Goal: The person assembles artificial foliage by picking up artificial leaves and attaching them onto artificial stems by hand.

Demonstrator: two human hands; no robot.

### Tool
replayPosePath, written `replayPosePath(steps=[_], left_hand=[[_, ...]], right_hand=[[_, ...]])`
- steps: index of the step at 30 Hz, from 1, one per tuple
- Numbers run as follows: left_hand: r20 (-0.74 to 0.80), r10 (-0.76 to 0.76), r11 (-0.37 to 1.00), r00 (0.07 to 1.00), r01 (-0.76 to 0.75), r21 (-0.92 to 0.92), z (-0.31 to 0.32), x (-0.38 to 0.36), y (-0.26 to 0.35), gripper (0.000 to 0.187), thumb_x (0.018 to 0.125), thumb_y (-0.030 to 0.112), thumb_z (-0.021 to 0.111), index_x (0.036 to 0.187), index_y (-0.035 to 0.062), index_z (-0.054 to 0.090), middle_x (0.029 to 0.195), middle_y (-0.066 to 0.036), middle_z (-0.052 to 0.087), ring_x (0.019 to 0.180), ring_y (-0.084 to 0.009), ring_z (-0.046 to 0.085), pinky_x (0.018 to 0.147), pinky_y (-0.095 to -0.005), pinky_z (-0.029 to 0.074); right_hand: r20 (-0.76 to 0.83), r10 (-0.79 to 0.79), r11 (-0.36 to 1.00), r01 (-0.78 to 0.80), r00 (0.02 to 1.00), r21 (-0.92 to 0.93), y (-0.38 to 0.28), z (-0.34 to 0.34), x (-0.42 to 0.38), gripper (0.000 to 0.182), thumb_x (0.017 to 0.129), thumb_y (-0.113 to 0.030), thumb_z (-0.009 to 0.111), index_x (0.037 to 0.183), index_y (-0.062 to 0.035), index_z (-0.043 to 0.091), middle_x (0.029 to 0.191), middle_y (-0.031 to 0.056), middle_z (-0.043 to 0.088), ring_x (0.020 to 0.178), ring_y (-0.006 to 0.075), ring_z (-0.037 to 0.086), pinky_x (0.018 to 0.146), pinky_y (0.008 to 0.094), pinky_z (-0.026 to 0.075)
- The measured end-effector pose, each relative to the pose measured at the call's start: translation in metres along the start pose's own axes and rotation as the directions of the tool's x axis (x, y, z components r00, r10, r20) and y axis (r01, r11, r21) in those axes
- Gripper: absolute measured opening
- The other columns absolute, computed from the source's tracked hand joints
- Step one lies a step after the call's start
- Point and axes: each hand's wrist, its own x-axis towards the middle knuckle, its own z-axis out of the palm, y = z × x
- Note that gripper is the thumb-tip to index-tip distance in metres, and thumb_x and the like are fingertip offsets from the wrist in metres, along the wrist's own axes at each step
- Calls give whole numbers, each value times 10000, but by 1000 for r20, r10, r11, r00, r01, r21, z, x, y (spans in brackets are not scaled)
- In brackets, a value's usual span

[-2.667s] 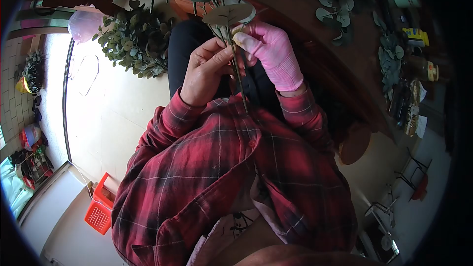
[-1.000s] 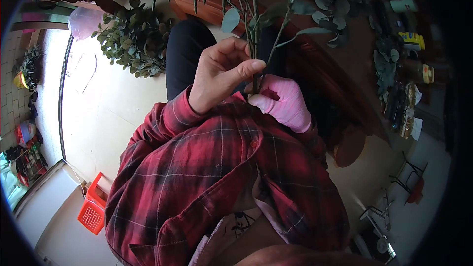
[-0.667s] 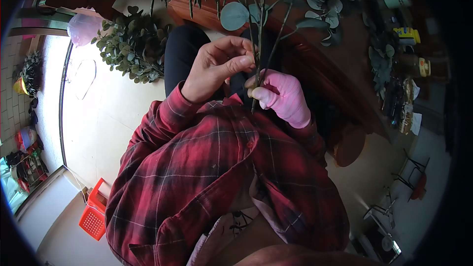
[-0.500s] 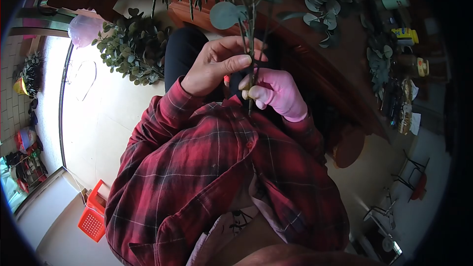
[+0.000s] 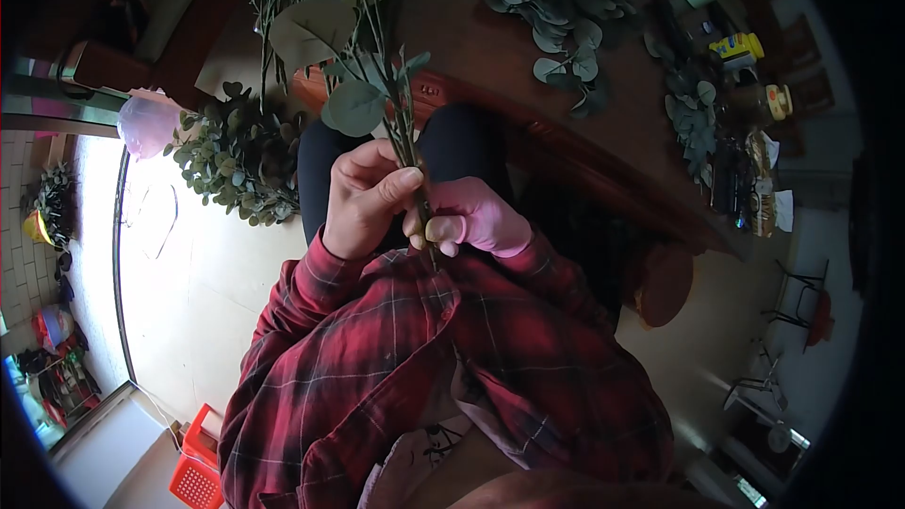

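Observation:
A eucalyptus stem bundle (image 5: pixel 403 123) with round grey-green leaves stands nearly upright before my chest, its lower ends between my hands. My bare left hand (image 5: pixel 363 196) pinches the stems between thumb and fingers. Just below, my right hand (image 5: pixel 476 217), in a pink glove with yellowish fingertips, closes round the stem bottoms. The tips stick out under it against the red plaid shirt (image 5: pixel 377 349). Whether the stems are bound together cannot be made out.
A wooden table (image 5: pixel 443 28) carries a heap of eucalyptus leaves (image 5: pixel 566 9) and, at right, bottles and a yellow jar (image 5: pixel 737 49). Leafy branches (image 5: pixel 240 160) are at left near my knee. A round stool (image 5: pixel 665 283) stands right, a red plastic basket (image 5: pixel 198 467) lower left.
Both hands and the stems have shifted left and lower in the view, and more of the leaves shows. The background has shifted too. Both hands keep their grip.

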Motion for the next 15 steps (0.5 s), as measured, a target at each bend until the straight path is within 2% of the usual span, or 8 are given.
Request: replayPosePath(steps=[3, 4, 5, 7, 8, 9, 10, 15], left_hand=[[-87, 57, 986, 995, -42, 162, -3, 2, 2, 63, 872, 54, 629, 891, -2, 607, 707, -41, 619, 515, -59, 515, 458, -182, 363], [-106, 79, 976, 991, -55, 213, -6, 3, 3, 59, 872, 54, 629, 886, 1, 608, 707, -35, 618, 515, -52, 505, 462, -179, 360], [-123, 101, 963, 987, -65, 263, -8, 4, 5, 56, 872, 55, 630, 880, 4, 610, 706, -29, 616, 514, -44, 494, 466, -175, 358], [-140, 105, 946, 985, -55, 319, -10, 5, 6, 82, 876, 106, 622, 850, 34, 592, 741, -37, 615, 492, -22, 432, 448, -163, 316], [-147, 97, 947, 984, -45, 319, -12, 6, 7, 81, 878, 105, 621, 852, 34, 593, 738, -35, 614, 494, -22, 434, 448, -161, 316], [-154, 91, 947, 984, -38, 319, -13, 7, 7, 79, 879, 104, 619, 854, 34, 593, 735, -34, 614, 495, -22, 435, 448, -160, 317], [-154, 87, 951, 984, -37, 308, -14, 7, 6, 75, 881, 101, 616, 861, 32, 595, 734, -35, 614, 494, -22, 436, 447, -159, 316], [-177, 37, 976, 984, 3, 220, -19, 8, 1, 52, 876, 64, 627, 878, 13, 613, 685, 0, 599, 502, -28, 466, 457, -163, 337]], right_hand=[[-30, -71, 966, 61, 997, -252, 0, -13, 8, 141, 873, -142, 639, 922, -10, 646, 759, 19, 610, 609, 71, 532, 556, 223, 433], [-130, -156, 874, 76, 979, -479, -13, -22, 6, 109, 857, -117, 658, 903, -19, 656, 752, 31, 619, 648, 96, 565, 594, 248, 464], [-205, -361, 722, 133, 910, -679, -23, -31, 12, 120, 856, -132, 660, 909, -24, 658, 764, 57, 634, 668, 122, 596, 619, 270, 482], [-368, -591, 528, 0, 718, -849, -39, -60, 26, 98, 823, -112, 670, 897, -49, 659, 804, 87, 640, 704, 213, 634, 639, 310, 497], [-307, -708, 307, -115, 636, -945, -50, -83, 34, 97, 792, -98, 672, 885, -75, 657, 808, 91, 626, 710, 270, 617, 631, 330, 496], [-214, -821, 197, -90, 528, -976, -60, -97, 45, 96, 793, -127, 657, 883, -93, 654, 818, 92, 614, 731, 296, 602, 637, 356, 490], [-228, -835, 128, -226, 501, -966, -70, -108, 54, 124, 824, -188, 630, 920, -113, 653, 843, 90, 619, 758, 297, 609, 660, 377, 489], [-252, -740, -201, -563, 623, -802, -98, -143, 94, 171, 859, -231, 575, 1003, -170, 644, 892, 82, 622, 792, 296, 617, 690, 399, 494]])
